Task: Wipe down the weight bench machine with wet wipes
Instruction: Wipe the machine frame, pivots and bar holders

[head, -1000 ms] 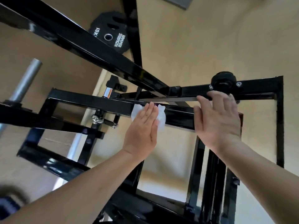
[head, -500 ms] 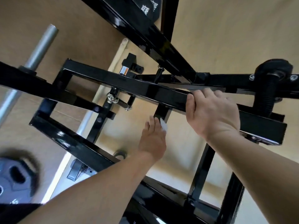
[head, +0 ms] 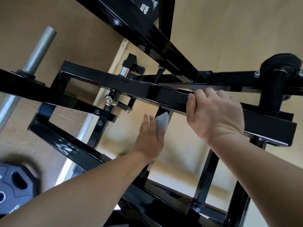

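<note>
The black steel frame of the weight machine (head: 114, 84) fills the view, seen from above. My left hand (head: 150, 140) reaches below the horizontal square bar and presses a white wet wipe (head: 162, 122) with straight fingers against a vertical black post (head: 161, 112). My right hand (head: 214, 115) grips the horizontal bar from above, fingers curled over its top edge and thumb on its near face. The wipe shows only past my left fingers.
A silver plate-loading peg (head: 40, 49) sticks up at the left. A black weight plate (head: 14, 185) lies on the floor at bottom left, another (head: 150, 7) at the top. A black threaded knob (head: 277, 82) stands at the right. The floor is tan.
My left hand has left the front face of the horizontal bar and gone down beneath it to the vertical post with the wipe. My right hand has curled round the bar. The camera has come closer.
</note>
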The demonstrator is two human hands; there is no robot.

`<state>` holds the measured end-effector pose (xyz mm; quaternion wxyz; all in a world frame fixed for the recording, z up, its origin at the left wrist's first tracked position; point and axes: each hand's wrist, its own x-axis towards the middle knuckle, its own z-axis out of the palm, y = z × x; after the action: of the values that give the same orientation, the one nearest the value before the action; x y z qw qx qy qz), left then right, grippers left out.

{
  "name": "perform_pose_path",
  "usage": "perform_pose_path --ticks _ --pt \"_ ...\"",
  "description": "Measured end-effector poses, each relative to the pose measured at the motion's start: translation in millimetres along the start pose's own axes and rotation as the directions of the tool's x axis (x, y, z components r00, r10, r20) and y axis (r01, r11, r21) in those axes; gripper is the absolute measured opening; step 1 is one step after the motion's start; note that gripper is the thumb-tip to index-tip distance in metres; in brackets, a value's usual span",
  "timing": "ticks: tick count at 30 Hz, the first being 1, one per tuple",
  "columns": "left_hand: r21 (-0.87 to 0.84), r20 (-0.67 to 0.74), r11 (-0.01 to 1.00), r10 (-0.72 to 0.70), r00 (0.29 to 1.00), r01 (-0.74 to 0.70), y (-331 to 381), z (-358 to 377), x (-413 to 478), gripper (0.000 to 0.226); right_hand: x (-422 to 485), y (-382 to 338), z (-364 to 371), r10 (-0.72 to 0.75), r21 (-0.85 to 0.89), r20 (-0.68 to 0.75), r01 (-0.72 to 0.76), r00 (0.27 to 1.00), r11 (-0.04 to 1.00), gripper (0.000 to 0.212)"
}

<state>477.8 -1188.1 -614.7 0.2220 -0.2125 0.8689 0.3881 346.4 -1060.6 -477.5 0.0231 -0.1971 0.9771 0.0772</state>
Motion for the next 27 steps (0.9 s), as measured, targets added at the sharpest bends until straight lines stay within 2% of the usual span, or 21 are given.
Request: perform_pose_path --ticks 2,5,8,9,11,13,15,17,21,24,27 --pt "0.072 -0.037 0.993 -0.096 0.995 0.098 0.9 -3.8 -2.2 0.063 0.9 0.4 0.0 0.009 0.005 -0.007 -0.009 1.0 1.0 0.053" --pt "0.164 -0.097 0.986 -0.019 0.995 0.035 4.2 -8.7 -0.5 0.06 0.5 -0.6 -0.4 0.005 -0.009 -0.009 -0.005 1.0 1.0 0.052" --pt "0.073 -0.157 0.996 -0.034 0.987 0.046 9.9 -19.4 -0.1 0.054 0.0 -1.3 -0.3 0.009 -0.007 -0.014 -0.009 1.0 1.0 0.051" --pt "0.091 -0.163 0.995 -0.029 0.986 0.044 11.3 -22.4 -0.7 0.05 -0.3 -1.2 0.3 0.01 -0.006 -0.016 -0.01 1.0 1.0 0.05" --pt "0.106 -0.099 0.994 0.01 0.995 0.001 13.0 -24.0 -4.5 0.043 -0.1 -0.7 0.5 0.009 -0.007 -0.011 -0.009 1.0 1.0 0.05" --pt "0.035 0.074 0.999 0.027 0.997 -0.029 10.8 -16.2 -6.4 0.056 0.2 -1.0 -0.1 0.012 -0.008 -0.004 -0.012 1.0 1.0 0.051" --pt "0.044 0.217 0.997 0.046 0.975 -0.057 9.1 -4.3 -2.6 0.072 0.0 -1.0 0.1 0.013 -0.009 -0.009 -0.013 1.0 1.0 0.05" --pt "0.066 0.247 0.995 0.05 0.968 -0.068 8.8 0.6 12.7 0.082 -0.7 -1.1 0.4 0.011 -0.004 -0.028 -0.011 1.0 1.0 0.05" --pt "0.028 0.275 0.998 0.044 0.961 -0.054 15.9 -8.9 34.1 0.076 -0.6 -0.8 -0.5 0.018 -0.019 -0.003 -0.018 1.0 1.0 0.05" --pt "0.192 0.345 0.981 -0.077 0.935 0.01 22.3 -6.4 8.8 0.083 -0.5 -1.4 -2.5 0.021 -0.022 0.012 -0.02 1.0 1.0 0.05" --pt "0.363 0.445 0.926 -0.268 0.855 0.102 24.5 0.7 -32.2 0.091 -0.2 -1.3 -2.1 0.02 -0.025 0.02 -0.019 1.0 1.0 0.05"
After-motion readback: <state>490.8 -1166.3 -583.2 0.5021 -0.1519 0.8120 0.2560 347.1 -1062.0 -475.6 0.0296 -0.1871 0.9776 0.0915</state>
